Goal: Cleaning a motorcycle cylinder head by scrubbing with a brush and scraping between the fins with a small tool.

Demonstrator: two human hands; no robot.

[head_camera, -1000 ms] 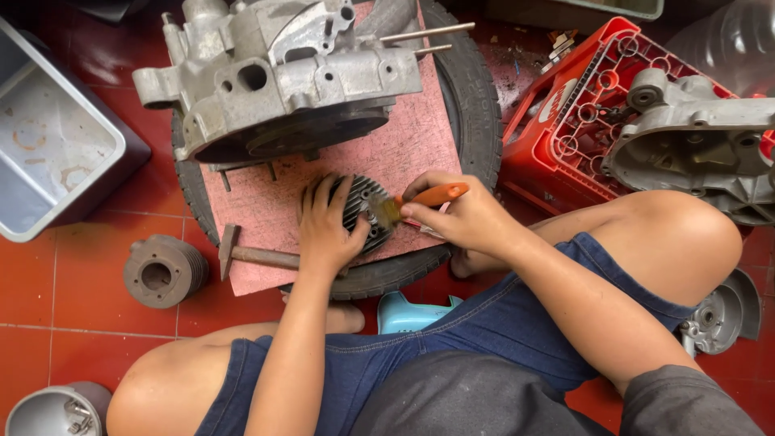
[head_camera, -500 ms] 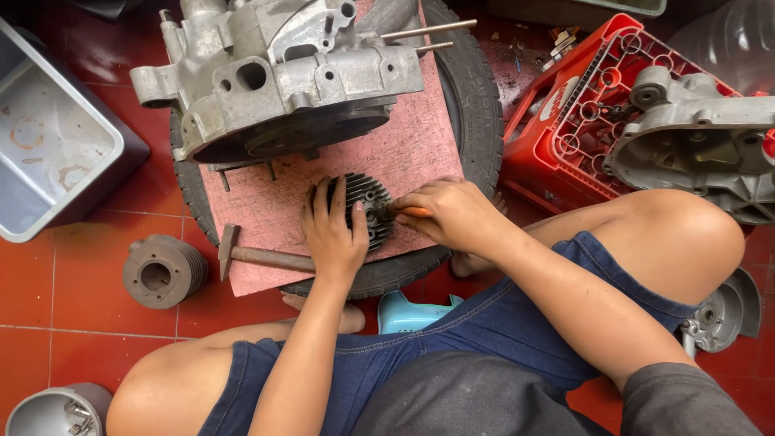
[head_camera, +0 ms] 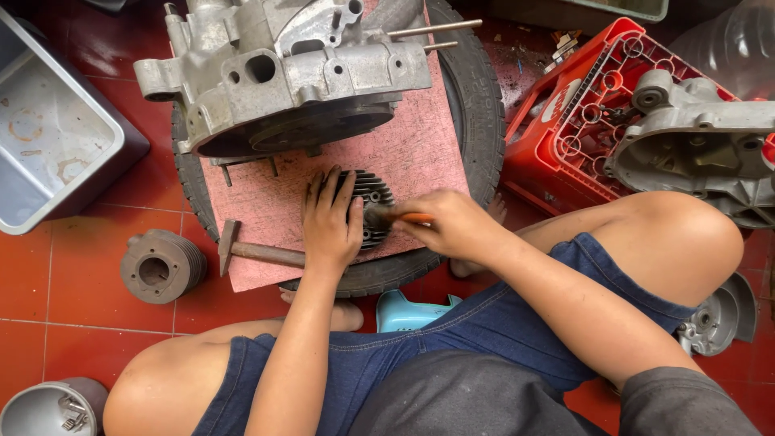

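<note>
A dark round finned engine part [head_camera: 369, 202] lies on a pink board [head_camera: 420, 145] laid over a black tyre [head_camera: 484, 113]. My left hand [head_camera: 331, 220] is pressed flat on its left side, fingers spread over the fins. My right hand [head_camera: 454, 224] grips a small brush with an orange handle [head_camera: 397, 216], its bristles against the part's right side. A large grey engine casing [head_camera: 282, 69] stands on the board just beyond the part.
A hammer [head_camera: 254, 252] lies on the board's near left corner. A finned cylinder [head_camera: 161, 265] sits on the red tiles to the left, a grey tray [head_camera: 56, 129] beyond it. A red crate [head_camera: 581, 121] at right carries another grey casing [head_camera: 702, 145].
My right hand has slid left and down with the brush, from the part's upper right edge onto its right side. The left hand stays on the part.
</note>
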